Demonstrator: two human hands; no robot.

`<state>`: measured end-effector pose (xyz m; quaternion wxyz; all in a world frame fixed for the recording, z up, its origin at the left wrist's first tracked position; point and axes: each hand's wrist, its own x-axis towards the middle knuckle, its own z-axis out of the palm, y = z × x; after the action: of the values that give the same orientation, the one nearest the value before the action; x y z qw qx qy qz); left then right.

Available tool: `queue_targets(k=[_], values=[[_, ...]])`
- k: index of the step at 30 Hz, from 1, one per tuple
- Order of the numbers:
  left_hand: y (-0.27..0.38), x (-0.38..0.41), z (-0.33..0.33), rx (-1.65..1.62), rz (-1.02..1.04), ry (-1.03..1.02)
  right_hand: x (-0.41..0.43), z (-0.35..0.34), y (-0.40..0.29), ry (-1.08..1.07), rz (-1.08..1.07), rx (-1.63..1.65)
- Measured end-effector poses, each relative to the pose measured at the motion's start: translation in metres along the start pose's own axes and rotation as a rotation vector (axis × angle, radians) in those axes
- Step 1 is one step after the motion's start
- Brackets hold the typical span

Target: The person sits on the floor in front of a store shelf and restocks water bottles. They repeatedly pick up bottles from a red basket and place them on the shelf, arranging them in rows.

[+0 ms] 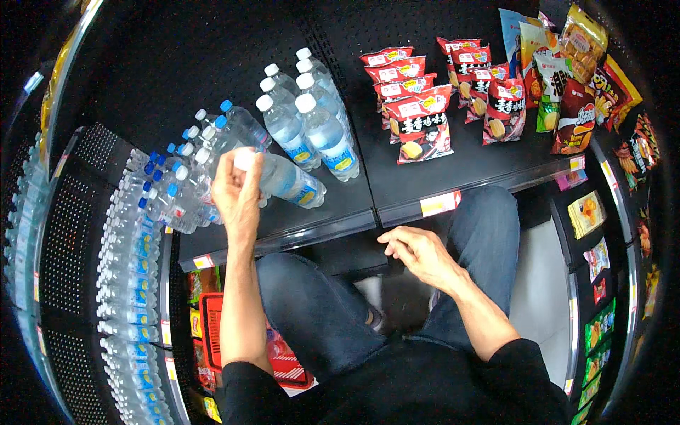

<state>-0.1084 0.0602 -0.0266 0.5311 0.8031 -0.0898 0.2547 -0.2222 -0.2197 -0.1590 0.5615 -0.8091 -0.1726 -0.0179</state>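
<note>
My left hand (237, 188) is closed around the white cap and neck of a clear plastic bottle (289, 180) with a blue and yellow label. That bottle leans over the black shelf (350, 207), its base toward the right. Just behind it stand two rows of similar white-capped bottles (330, 143), upright. Over the shelf's front edge, near a price tag, my right hand (417, 252) hovers with its fingers loosely curled and nothing in them. Red snack bags (425, 125) stand in rows on the right part of the shelf.
More bottles with blue and white caps (183, 175) crowd the shelf's left end, beside a long side rack of bottles (139, 297). Mixed snack bags (574, 114) fill the right corner. A red plastic basket (212, 329) is low at the left, beside my knee.
</note>
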Motion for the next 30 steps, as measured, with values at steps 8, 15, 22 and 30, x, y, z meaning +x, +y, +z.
queue_targets(k=[8,15,22,30], values=[[-0.018,0.037,0.034,0.155,0.076,-0.005,-0.002,0.001,-0.001,-0.002,0.008,-0.026],[-0.025,0.043,0.04,0.271,0.13,0.068,0.0,0.005,0.0,-0.017,0.013,-0.062],[-0.041,0.033,0.039,0.208,0.12,0.122,0.002,0.014,-0.005,-0.083,0.133,0.003],[-0.065,0.015,0.011,0.267,-0.071,-0.074,0.021,0.026,-0.011,-0.076,0.143,0.051]])
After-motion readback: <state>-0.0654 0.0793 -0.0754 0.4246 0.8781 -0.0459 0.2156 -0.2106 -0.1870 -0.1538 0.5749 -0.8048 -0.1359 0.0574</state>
